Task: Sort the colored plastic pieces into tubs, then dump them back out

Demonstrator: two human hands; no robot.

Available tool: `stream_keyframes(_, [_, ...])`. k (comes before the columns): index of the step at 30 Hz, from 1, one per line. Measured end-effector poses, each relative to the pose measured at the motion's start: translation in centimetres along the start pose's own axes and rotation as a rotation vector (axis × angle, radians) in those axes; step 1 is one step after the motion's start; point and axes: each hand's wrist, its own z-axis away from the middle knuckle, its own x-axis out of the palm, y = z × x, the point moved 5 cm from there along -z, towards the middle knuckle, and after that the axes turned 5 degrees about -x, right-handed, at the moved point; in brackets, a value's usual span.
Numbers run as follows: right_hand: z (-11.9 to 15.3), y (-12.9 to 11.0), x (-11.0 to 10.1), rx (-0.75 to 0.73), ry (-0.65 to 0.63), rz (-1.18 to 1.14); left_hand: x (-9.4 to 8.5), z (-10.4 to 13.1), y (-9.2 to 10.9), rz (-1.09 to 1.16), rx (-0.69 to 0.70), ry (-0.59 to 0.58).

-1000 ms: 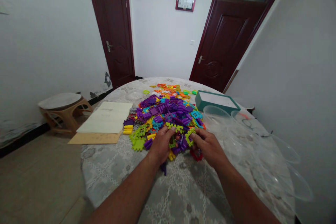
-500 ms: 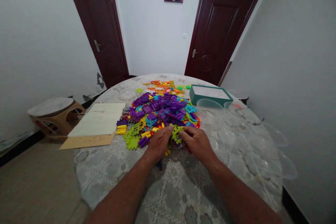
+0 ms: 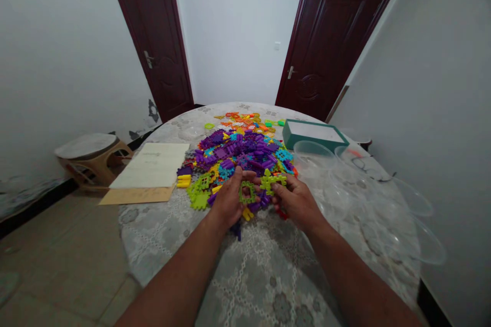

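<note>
My left hand (image 3: 225,203) has its fingers curled around a dull green square frame piece (image 3: 247,192) with toothed edges. Close beside it, my right hand (image 3: 299,202) pinches a lime-green interlocking plastic piece (image 3: 270,182) between thumb and fingers. A narrow gap shows between the two pieces. Behind both hands lies a heap of plastic building pieces (image 3: 245,150), mostly purple, with blue, yellow and green among them. Lime-green pieces (image 3: 199,199) lie left of my left hand, and a yellow piece (image 3: 248,214) sits just below it.
A round table with a patterned cloth (image 3: 253,271) carries everything. Paper sheets (image 3: 151,166) overhang its left edge. A teal-edged box (image 3: 315,132) stands at the back right, near several clear plastic tubs (image 3: 313,149). Orange pieces (image 3: 245,121) lie behind the heap; a stool (image 3: 88,145) stands left.
My hands have moved apart slightly. The green pieces, bunched together before, now show separately, one in each hand. The whole view has shifted a little, with the table appearing farther right.
</note>
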Motion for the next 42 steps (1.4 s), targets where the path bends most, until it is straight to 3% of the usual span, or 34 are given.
stream_keyframes(4, [0.5, -0.4, 0.9, -0.051, -0.045, 0.001, -0.6, -0.5, 0.5, 0.227, -0.017, 0.067])
stream_keyframes(8, [1.1, -0.2, 2.8, -0.048, -0.079, 0.015, -0.8, -0.9, 0.4, 0.274, 0.018, 0.111])
stream_keyframes(12, [1.3, 1.3, 4.4, 0.038, -0.078, -0.06, 0.1, -0.4, 0.0, 0.113, 0.083, 0.084])
stream_keyframes(17, [0.5, 2.7, 5.1, 0.117, -0.072, -0.212, 0.4, 0.3, 0.2, -0.339, 0.166, 0.066])
stream_keyframes(21, [0.3, 2.3, 4.6, 0.104, -0.026, -0.19, 0.1, 0.1, 1.1, -0.734, 0.293, 0.066])
stream_keyframes(24, [0.4, 1.3, 4.1, 0.05, -0.019, -0.117, -0.1, -0.1, 1.3, -0.895, 0.324, 0.09])
stream_keyframes(28, [0.4, 0.5, 3.5, 0.003, -0.077, 0.006, 0.0, 0.1, 1.0, -1.022, 0.422, 0.092])
stream_keyframes(32, [0.2, 0.1, 2.8, 0.065, -0.193, -0.007, 0.1, 0.4, 0.8, -1.091, 0.512, 0.074])
stream_keyframes(37, [0.7, -1.6, 0.4, 0.111, -0.342, 0.007, 0.8, 0.7, 0.3, -1.18, 0.531, -0.017])
stream_keyframes(42, [1.2, -2.9, -3.5, 0.157, -0.241, -0.023, 1.5, 1.1, 0.2, -1.195, 0.545, -0.044])
